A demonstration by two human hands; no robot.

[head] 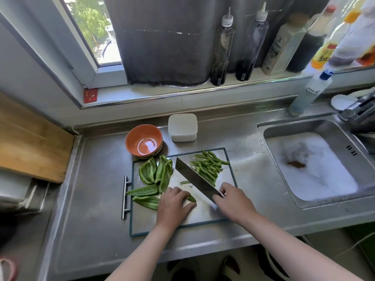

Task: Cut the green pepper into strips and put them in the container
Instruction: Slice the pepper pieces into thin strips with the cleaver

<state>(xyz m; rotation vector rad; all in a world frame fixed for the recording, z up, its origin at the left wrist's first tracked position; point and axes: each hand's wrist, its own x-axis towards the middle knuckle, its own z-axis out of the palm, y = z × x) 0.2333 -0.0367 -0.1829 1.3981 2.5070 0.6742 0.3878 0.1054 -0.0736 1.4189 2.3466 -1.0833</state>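
Green pepper piece [192, 198]: lies on the near half of the cutting board, mostly hidden under our left hand; only its dark tip pokes out past the fingertips, toward the knife.
Left hand [174, 201]: our fingers curl down over the piece and hold it against the board, just left of the blade.
Right hand [233, 199]: wrapped round the knife's handle, which it hides entirely.
Knife [194, 177]: the broad blade slants from our right hand up and to the left, between the uncut pieces and the strips; we cannot tell whether its edge meets the board.
Loose strip [184, 182]: one curved sliver just left of the blade, beyond our left hand.
Cutting board [203, 218]: grey with a dark rim and a bar handle at its left side, on the steel counter.
Uncut pieces [156, 173]: several flat slabs on the board's left part; the two nearest jut over its left rim.
Cut strips [209, 166]: heaped at the far right corner, right of the blade, some touching it.
Orange bowl [144, 141]: just beyond the board's far left corner.
White container [182, 127]: right of the bowl, beyond the board; its top looks closed, and we cannot tell whether that is a lid or its base.
Sink [312, 163]: to the right, its bottom covered in white foam, partly cut off by the frame's right edge.
Windowsill bottles [223, 47]: a row in front of the dark curtain, labels too blurred to read.
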